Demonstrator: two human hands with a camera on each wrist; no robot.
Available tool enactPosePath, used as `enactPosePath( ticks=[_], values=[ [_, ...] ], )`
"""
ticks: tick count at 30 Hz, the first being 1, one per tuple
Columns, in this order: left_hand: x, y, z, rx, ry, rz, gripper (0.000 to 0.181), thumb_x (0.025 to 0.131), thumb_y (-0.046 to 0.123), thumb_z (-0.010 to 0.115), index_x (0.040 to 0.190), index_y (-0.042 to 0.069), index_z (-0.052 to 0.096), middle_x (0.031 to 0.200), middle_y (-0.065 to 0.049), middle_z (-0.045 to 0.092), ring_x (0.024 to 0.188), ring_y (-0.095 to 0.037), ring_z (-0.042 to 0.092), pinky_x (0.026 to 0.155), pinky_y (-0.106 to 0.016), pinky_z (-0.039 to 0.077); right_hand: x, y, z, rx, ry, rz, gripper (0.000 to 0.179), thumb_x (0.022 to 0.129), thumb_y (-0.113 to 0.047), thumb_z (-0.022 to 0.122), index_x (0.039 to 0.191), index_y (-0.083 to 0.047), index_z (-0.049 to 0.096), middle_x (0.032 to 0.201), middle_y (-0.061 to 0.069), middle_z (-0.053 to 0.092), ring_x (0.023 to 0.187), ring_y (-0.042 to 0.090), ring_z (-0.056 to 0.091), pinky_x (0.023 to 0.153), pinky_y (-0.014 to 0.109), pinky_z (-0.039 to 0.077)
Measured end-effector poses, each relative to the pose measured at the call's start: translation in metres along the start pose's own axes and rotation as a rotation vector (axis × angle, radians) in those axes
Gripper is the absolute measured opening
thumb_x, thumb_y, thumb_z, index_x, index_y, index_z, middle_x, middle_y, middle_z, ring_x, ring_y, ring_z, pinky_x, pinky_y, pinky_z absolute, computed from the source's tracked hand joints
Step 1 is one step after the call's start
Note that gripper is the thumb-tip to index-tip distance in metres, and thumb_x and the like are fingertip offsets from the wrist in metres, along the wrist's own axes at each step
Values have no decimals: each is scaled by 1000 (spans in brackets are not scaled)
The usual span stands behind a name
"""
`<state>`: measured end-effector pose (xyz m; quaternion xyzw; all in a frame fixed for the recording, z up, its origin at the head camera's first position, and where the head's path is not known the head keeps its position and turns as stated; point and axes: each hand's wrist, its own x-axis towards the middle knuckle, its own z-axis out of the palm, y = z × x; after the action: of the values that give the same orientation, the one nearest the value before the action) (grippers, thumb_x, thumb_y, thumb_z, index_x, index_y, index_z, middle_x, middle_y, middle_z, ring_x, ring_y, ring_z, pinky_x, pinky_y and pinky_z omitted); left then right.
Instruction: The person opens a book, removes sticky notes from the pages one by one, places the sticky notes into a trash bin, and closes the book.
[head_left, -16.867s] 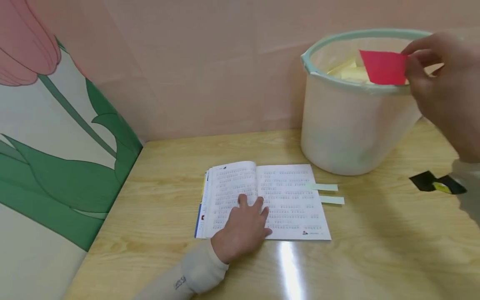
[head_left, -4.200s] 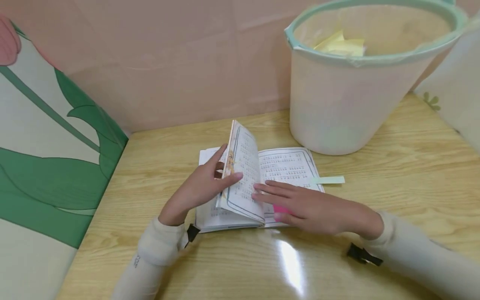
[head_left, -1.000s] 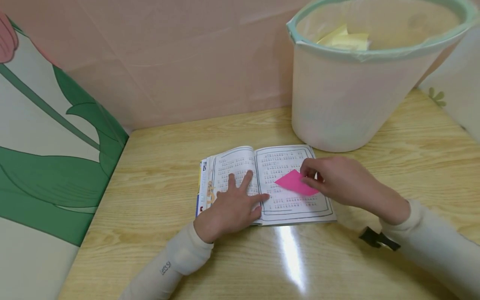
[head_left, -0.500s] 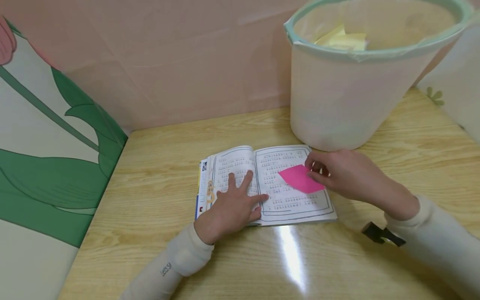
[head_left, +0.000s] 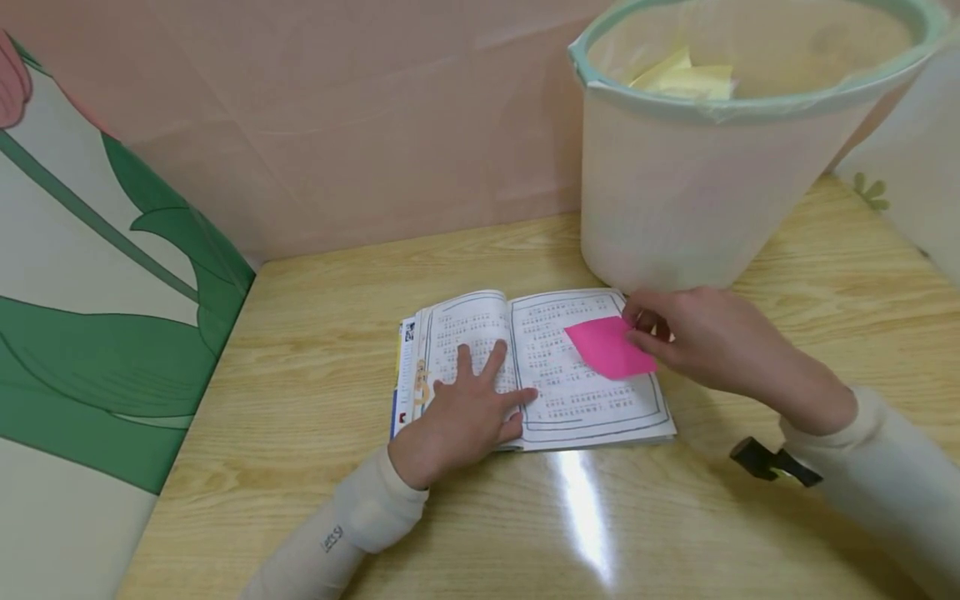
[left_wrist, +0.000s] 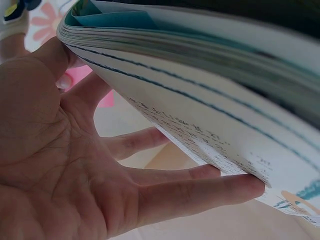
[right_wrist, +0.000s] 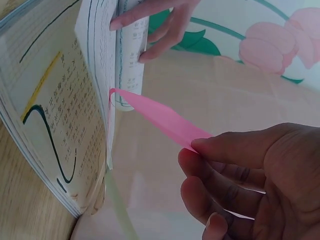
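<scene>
An open book (head_left: pixel 570 425) with printed text lies on the wooden table. My left hand (head_left: pixel 465 417) rests on it with fingers spread, holding the pages down across the left page and the fold. In the left wrist view its fingertips (left_wrist: pixel 250 186) touch the page. My right hand (head_left: pixel 697 333) pinches one corner of a pink sticky note (head_left: pixel 607 348) between thumb and forefinger, over the right page. In the right wrist view the note (right_wrist: pixel 165 117) stretches from the thumb to the page, its far end curled at the paper. A pale green strip (right_wrist: pixel 119 200) sticks out from the book there.
A large pale bin (head_left: pixel 675 183) with a green rim stands behind the book to the right, yellow paper (head_left: pixel 686 77) inside it. A pinkish wall (head_left: pixel 360 125) closes off the back of the table (head_left: pixel 315 333). A flower-patterned panel (head_left: pixel 90 333) stands at the left.
Lately my right hand has drawn the pink note up and rightward; the left hand stayed put. Earlier, a pinkish-red note was held over the bin, pages were turned, and green strips showed at the edge.
</scene>
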<state>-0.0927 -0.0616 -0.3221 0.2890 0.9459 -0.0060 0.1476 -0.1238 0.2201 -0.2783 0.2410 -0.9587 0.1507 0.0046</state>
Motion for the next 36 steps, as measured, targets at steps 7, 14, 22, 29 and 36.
enactPosePath(
  ticks=[7, 14, 22, 29, 36],
  values=[
    [0, 0, 0, 6, -3, 0, 38, 103, 44, 46, 140, 44, 55, 166, -15, 17, 138, -59, 28, 78, -70, 52, 0, 5, -6, -6, -16, 40, 14, 86, -22, 76, 97, -17, 69, 79, -5, 67, 66, 11, 54, 56, 27, 42],
    [0, 0, 1, -3, -1, 4, 37, 103, 44, 47, 139, 44, 55, 165, -15, 18, 138, -59, 28, 78, -71, 51, -2, 6, -11, -5, -5, 77, 15, 87, -21, 76, 100, -18, 70, 82, -5, 69, 70, 12, 57, 60, 30, 45],
    [-1, -1, -1, -5, 11, 14, 37, 103, 45, 48, 138, 41, 57, 164, -16, 20, 136, -60, 29, 76, -70, 52, -4, 7, -26, 1, 77, 87, 15, 87, -16, 75, 101, -19, 69, 90, -3, 72, 79, 18, 65, 60, 32, 46],
    [-1, -2, -1, 2, 16, 13, 35, 103, 43, 49, 136, 41, 60, 163, -16, 22, 134, -58, 31, 75, -69, 53, -2, 1, -54, 30, 308, 29, 16, 85, -10, 77, 96, -18, 68, 92, -2, 70, 78, 3, 58, 60, 15, 40],
    [-3, -3, -1, -31, 0, 12, 35, 102, 40, 51, 135, 40, 61, 164, -15, 21, 134, -56, 30, 75, -69, 53, 2, -1, -89, 51, 525, 15, 13, 90, -15, 73, 102, -12, 71, 98, -1, 65, 82, -18, 46, 72, 1, 35]
  ],
)
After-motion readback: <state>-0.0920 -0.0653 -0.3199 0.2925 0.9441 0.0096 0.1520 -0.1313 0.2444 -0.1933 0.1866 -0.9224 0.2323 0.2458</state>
